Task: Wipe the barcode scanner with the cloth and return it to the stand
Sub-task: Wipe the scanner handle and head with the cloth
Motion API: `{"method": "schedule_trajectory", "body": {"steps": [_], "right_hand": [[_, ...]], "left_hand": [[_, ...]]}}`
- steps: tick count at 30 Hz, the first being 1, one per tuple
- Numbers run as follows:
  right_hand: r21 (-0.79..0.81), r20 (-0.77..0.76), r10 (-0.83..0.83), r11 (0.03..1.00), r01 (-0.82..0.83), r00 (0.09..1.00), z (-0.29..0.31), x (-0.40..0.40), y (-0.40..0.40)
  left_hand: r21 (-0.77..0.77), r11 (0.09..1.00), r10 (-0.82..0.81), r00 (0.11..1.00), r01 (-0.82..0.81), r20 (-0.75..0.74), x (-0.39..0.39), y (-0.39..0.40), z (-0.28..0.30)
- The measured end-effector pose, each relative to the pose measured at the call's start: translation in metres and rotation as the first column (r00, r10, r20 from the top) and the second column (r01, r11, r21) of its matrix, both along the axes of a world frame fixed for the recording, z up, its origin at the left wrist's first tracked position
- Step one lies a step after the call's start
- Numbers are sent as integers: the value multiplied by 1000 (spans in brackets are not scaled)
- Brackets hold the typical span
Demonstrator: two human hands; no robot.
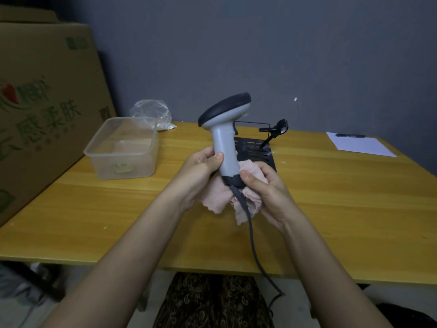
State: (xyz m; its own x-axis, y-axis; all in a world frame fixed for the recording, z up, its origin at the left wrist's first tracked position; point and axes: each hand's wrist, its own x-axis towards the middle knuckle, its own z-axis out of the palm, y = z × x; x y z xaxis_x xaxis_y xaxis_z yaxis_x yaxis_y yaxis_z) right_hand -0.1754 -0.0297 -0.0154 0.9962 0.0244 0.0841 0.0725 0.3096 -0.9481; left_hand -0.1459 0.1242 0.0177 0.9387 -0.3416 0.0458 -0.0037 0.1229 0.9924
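Gripping scanner [224,138] upright: left hand [201,169] handle, right hand [262,185] cloth [217,197].

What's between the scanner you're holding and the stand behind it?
In the head view, only the pink cloth bunched behind the scanner handle; the stand sits just beyond it.

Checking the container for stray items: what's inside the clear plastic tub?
The clear plastic tub appears empty; a pale label or patch shows low on its front wall. The frosted walls blur the bottom corners.
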Motion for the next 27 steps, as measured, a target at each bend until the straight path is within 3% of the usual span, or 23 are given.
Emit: {"method": "schedule_trajectory", "body": {"steps": [3, 5, 8, 11, 13, 17, 21, 23, 27], "right_hand": [[-80, 25, -69, 994, 70, 997, -3, -2, 2], [-227, 103, -140, 960, 161, 985, -4, -3, 6], [-461, 319, -177, 829, 316, 931, -4, -5, 7], [-646, 414, -48, 689, 330, 909, 3, -10, -4], [-632, 398, -36, 713, 302, 917, 10, -12, -12], [-451, 377, -265, 785, 425, 888, 23, -1, -7], [-482, 307, -261, 786, 386, 915, 24, 9, 21], [-505, 335, -225, 777, 377, 915, 20, 5, 25], [-636, 333, 12, 741, 215, 943, 13, -6, 5]], "left_hand": [[6, 1000, 14, 999, -13, -30, 1, 0, -1], [11, 998, 56, 998, -55, -36, 2, -1, -1], [-13, 990, 137, 989, -138, -58, 5, -2, -4], [-4, 987, 163, 982, -164, -96, 7, 2, -10], [-19, 988, 148, 982, -151, -121, 8, 5, -15], [-99, 992, 70, 993, -80, -99, 9, 4, -19], [-78, 993, 89, 994, -94, -61, 6, -1, -18], [-103, 986, 122, 989, -130, -80, 6, 0, -18], [-125, 974, 178, 979, -190, -101, 8, 5, -16]]}}
